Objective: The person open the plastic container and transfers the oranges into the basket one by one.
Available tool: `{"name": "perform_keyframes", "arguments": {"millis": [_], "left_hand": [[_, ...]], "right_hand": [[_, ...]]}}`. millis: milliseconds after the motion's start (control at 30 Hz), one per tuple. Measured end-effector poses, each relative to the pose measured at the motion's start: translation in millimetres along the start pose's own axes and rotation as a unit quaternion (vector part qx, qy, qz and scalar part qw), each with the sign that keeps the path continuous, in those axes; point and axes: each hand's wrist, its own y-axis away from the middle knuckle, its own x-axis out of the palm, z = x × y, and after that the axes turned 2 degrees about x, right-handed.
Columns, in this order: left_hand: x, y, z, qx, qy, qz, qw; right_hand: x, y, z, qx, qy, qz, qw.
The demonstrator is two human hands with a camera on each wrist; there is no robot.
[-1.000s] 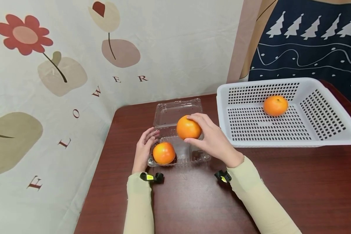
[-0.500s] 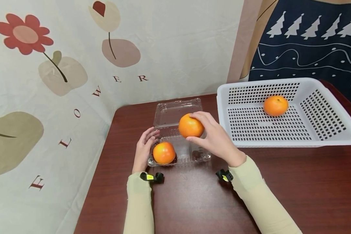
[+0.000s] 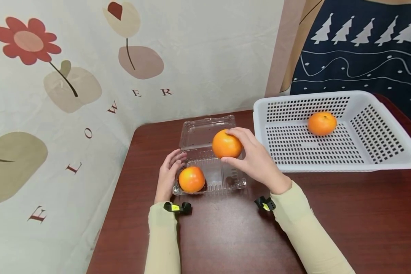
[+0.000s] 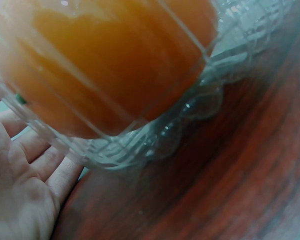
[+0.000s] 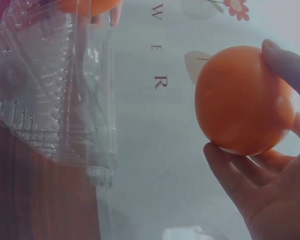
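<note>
My right hand [image 3: 257, 161] grips an orange [image 3: 223, 144] between thumb and fingers, above the right part of a clear plastic clamshell box [image 3: 212, 176]. In the right wrist view the held orange [image 5: 242, 100] is apart from the box. A second orange [image 3: 191, 179] sits in the left compartment of the box. Beside the box's left wall lies my left hand [image 3: 167, 177]. Its fingers [image 4: 47, 162] look nearly straight against the clear wall in the left wrist view; how firmly they touch it I cannot tell.
The box's clear lid [image 3: 207, 133] lies folded back behind it. To the right stands a white perforated basket [image 3: 328, 167] with one orange [image 3: 322, 123] inside. All rest on a dark red wooden table [image 3: 226, 236], with a printed curtain [image 3: 198, 68] behind.
My right hand has moved slightly up and to the right, with the orange in its grip. The left hand, the box and the basket look unmoved.
</note>
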Motion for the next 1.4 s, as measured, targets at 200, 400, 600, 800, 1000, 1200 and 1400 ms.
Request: {"name": "perform_keyframes", "arguments": {"millis": [200, 400, 600, 800, 1000, 1200, 1400], "left_hand": [[-2.0, 1.1, 0.9, 0.002, -0.01, 0.001, 0.9999], [-1.7, 1.5, 0.5, -0.001, -0.007, 0.005, 1.0], [-0.8, 2.3, 1.4, 0.0, -0.001, 0.005, 1.0], [-4.5, -2.1, 10.0, 0.003, -0.002, 0.006, 1.0], [-5.8, -5.7, 21.3, 0.0, -0.002, 0.001, 1.0], [-2.0, -3.8, 12.5, 0.001, 0.002, 0.009, 1.0], [-1.3, -0.9, 2.3, -0.001, -0.007, 0.009, 0.9999]], "right_hand": [[-4, 0.4, -1, -0.007, -0.004, -0.006, 0.9999], [-5, 1.5, -4, -0.005, -0.007, -0.01, 0.9999], [-6, 2.5, -7, -0.005, 0.001, -0.017, 0.9998], [-11, 1.3, -8, 0.0, 0.012, -0.027, 0.9996], [-16, 1.7, -10, 0.012, 0.013, -0.032, 0.9993], [-22, 2.7, -11, 0.018, 0.021, -0.042, 0.9987], [-26, 3.0, -14, 0.022, 0.018, -0.053, 0.9982]]}}
